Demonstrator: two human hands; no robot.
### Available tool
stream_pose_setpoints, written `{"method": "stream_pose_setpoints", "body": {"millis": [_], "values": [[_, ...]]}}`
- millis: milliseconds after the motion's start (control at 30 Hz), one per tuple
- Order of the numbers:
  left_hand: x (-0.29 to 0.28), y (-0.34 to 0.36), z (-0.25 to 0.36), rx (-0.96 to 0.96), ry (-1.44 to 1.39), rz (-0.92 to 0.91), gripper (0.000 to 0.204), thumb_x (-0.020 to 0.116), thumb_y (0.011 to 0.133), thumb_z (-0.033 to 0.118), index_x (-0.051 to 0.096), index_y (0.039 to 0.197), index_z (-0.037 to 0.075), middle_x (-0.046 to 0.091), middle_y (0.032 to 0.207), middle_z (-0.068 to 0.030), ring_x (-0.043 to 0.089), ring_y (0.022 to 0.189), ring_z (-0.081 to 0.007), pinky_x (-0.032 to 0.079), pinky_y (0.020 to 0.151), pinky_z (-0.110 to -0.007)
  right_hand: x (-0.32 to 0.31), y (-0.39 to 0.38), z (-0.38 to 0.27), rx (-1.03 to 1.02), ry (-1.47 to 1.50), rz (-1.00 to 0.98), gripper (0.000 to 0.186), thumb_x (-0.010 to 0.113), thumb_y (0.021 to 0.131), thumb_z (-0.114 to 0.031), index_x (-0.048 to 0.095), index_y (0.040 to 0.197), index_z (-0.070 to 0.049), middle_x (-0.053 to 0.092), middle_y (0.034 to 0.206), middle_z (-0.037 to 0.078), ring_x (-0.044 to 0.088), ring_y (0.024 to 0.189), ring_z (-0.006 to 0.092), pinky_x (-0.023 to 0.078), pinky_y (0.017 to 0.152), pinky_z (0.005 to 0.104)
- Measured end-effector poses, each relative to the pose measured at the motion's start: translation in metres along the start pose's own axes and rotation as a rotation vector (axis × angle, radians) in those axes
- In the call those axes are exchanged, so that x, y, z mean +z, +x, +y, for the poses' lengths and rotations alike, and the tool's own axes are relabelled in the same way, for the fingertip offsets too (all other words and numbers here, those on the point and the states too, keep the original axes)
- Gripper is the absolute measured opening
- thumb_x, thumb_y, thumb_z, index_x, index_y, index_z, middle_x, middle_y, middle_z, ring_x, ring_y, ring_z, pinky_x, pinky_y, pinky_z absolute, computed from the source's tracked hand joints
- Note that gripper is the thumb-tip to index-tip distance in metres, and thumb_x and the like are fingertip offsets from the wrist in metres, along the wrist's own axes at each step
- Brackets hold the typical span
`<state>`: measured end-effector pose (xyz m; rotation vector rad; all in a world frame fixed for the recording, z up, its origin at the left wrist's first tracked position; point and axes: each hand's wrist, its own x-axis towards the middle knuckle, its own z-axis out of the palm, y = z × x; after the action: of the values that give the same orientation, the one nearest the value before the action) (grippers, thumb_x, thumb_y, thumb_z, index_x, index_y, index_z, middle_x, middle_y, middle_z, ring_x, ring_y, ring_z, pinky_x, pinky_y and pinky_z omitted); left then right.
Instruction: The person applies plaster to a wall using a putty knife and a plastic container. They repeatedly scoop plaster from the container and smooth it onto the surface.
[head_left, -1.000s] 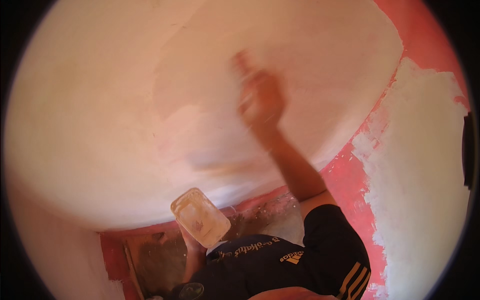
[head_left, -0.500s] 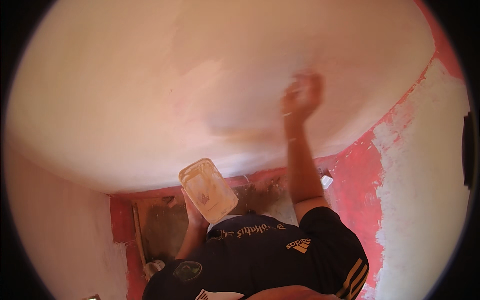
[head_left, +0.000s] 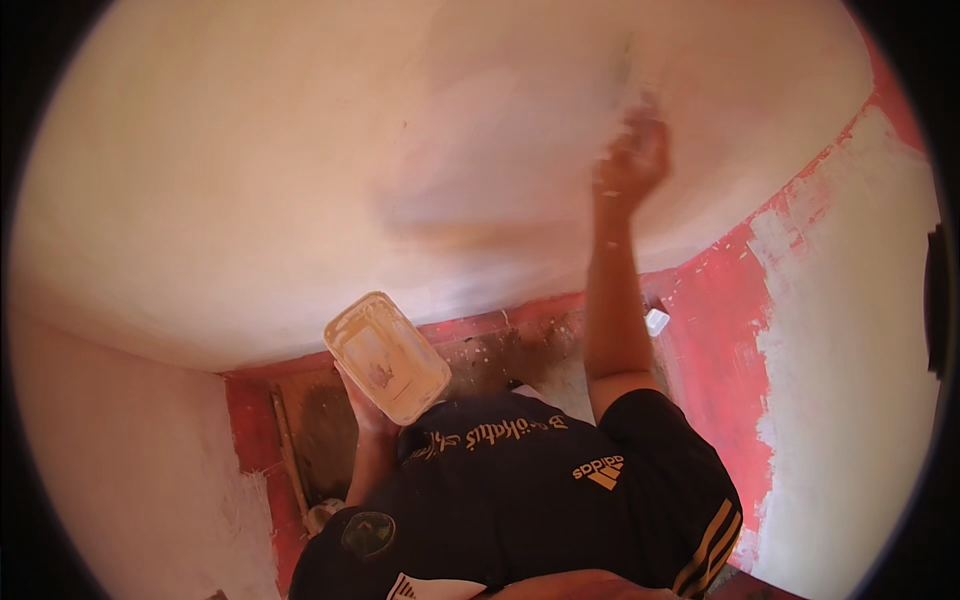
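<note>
My right hand [head_left: 630, 160] is raised against the pale plastered wall [head_left: 300, 150], closed on a thin flat blade [head_left: 627, 75] that is blurred and pressed to the surface. A smoother, greyish wet patch [head_left: 480, 170] spreads left of that hand. My left hand [head_left: 365, 410] holds a rectangular cream tray [head_left: 385, 355] from below, tilted, with smears of plaster inside. It sits near my chest, in front of my dark shirt [head_left: 520, 490].
A red painted band [head_left: 720, 330] runs along the wall's base and up the right corner. The side wall [head_left: 850, 350] at right is patchy white over red. The speckled floor [head_left: 500, 350] carries a small white object [head_left: 655, 322]. Another white wall [head_left: 120, 450] stands at left.
My right hand has swept to the right and upward across the wall with the blade. The tray in my left hand has risen slightly.
</note>
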<state>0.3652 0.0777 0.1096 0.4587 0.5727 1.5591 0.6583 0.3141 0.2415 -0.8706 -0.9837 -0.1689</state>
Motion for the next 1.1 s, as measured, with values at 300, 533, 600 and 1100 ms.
{"method": "stream_pose_setpoints", "body": {"millis": [300,533,600,1100], "values": [[-0.055,0.005,0.008,-0.024,-0.052,0.001,0.063,0.033,0.102,0.056,0.040,0.144,0.010,0.054,0.134,-0.0111,0.058,0.119,-0.0279,0.053,0.097,-0.044,-0.003,-0.186,-0.034,-0.368,0.172,-0.726,0.025,0.051,0.098,-0.010,0.069,0.114,-0.002,0.069,0.105,0.013,0.066,0.090,0.0220,0.053,0.077,0.0347],[-0.067,0.005,0.009,-0.072,-0.033,0.070,0.061,0.033,0.102,0.055,0.041,0.144,0.011,0.054,0.135,-0.0108,0.058,0.118,-0.0279,0.052,0.097,-0.045,-0.005,-0.098,-0.022,0.012,0.060,-0.195,0.031,0.052,0.089,0.000,0.065,0.117,0.000,0.067,0.118,0.018,0.064,0.110,0.0308,0.050,0.097,0.0400],[-0.069,0.004,0.009,-0.066,-0.056,0.043,0.061,0.033,0.102,0.056,0.041,0.143,0.011,0.055,0.134,-0.0107,0.058,0.118,-0.0277,0.053,0.097,-0.044,0.021,-0.141,-0.046,-0.431,-0.242,-0.282,0.045,0.055,0.083,0.003,0.062,0.127,-0.005,0.061,0.131,0.015,0.057,0.125,0.0310,0.044,0.103,0.0439],[-0.075,-0.003,-0.005,0.025,-0.116,0.077,0.063,0.034,0.101,0.058,0.041,0.144,0.012,0.054,0.135,-0.0096,0.058,0.119,-0.0282,0.052,0.097,-0.046,0.018,-0.132,-0.017,-0.473,-0.286,-0.238,0.038,0.059,0.086,-0.001,0.064,0.124,-0.004,0.062,0.130,0.014,0.058,0.124,0.0287,0.047,0.097,0.0420]]}}
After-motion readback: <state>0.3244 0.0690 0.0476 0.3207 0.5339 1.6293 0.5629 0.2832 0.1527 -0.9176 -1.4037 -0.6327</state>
